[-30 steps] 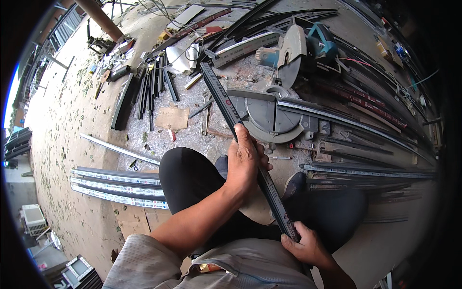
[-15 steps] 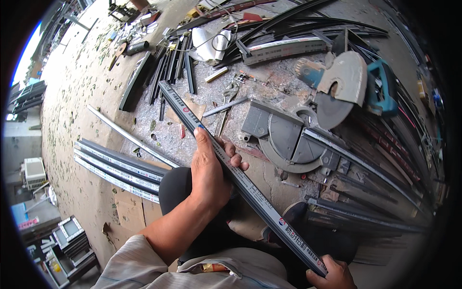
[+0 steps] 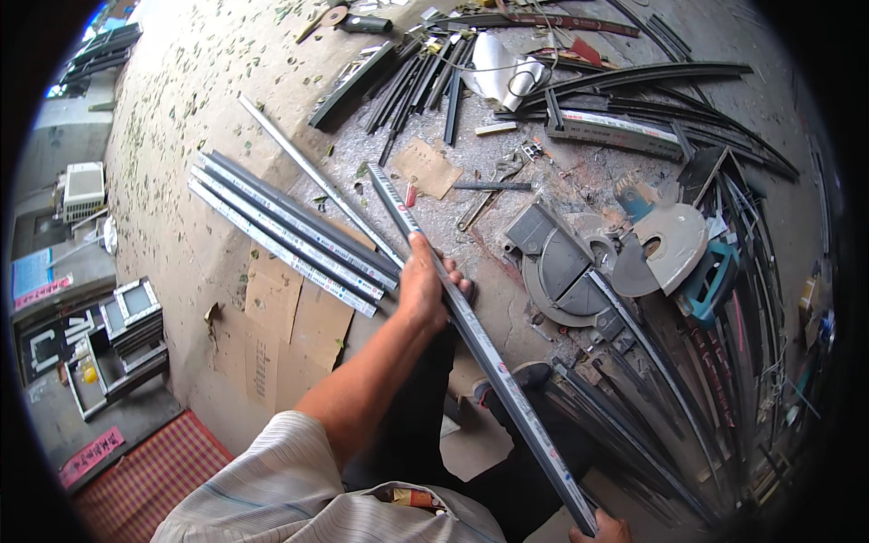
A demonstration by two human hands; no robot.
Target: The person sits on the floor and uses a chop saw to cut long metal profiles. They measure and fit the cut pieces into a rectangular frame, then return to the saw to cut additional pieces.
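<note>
A long dark metal profile with a pale printed film along its face lies slantwise across my lap. My left hand is wrapped round its upper part, thumb along the top and fingers curled beneath. At the lower end my right hand grips the profile; much of that hand is cut off by the picture's edge. Left of my left hand, several similar profiles lie side by side in a stack. A thinner pale strip rests on the floor between that stack and the held profile.
A mitre saw with a round blade guard and teal handle stands at right. Flattened cardboard lies under the stack. Long dark offcuts are scattered ahead; more bars lie at lower right. An adjustable wrench lies near the saw.
My view has turned left, so the saw and offcuts sit further right. The held profile has swung toward the stack at left, with both hands still on it.
</note>
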